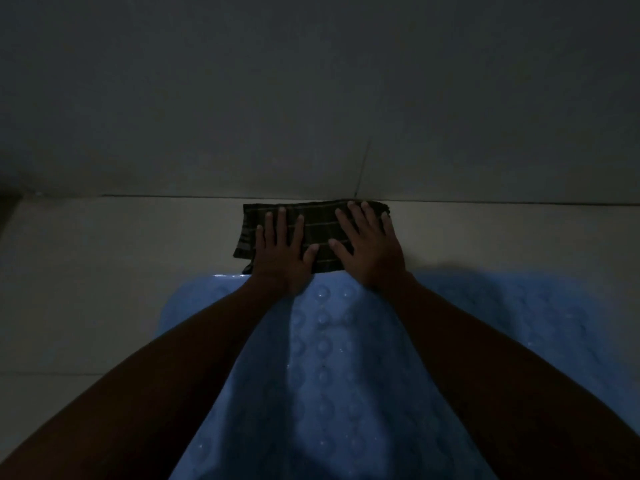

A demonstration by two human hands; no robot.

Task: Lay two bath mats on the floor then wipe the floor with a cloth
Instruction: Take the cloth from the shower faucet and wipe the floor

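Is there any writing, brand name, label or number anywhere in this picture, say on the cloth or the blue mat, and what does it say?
None can be read.
The dark cloth under the left hand and right hand shows only thin pale stripes, no label.
The blue bath mat shows only raised round bumps, no brand.
The floor tiles and wall are plain; the scene is dim, so small marks could be missed.

No text, label, brand, number or sign is showing readably anywhere in this dim view. The cloth [313, 233] is showing only pale stripes, and the mat [325, 358] only raised round bumps; neither is carrying lettering that can be made out.
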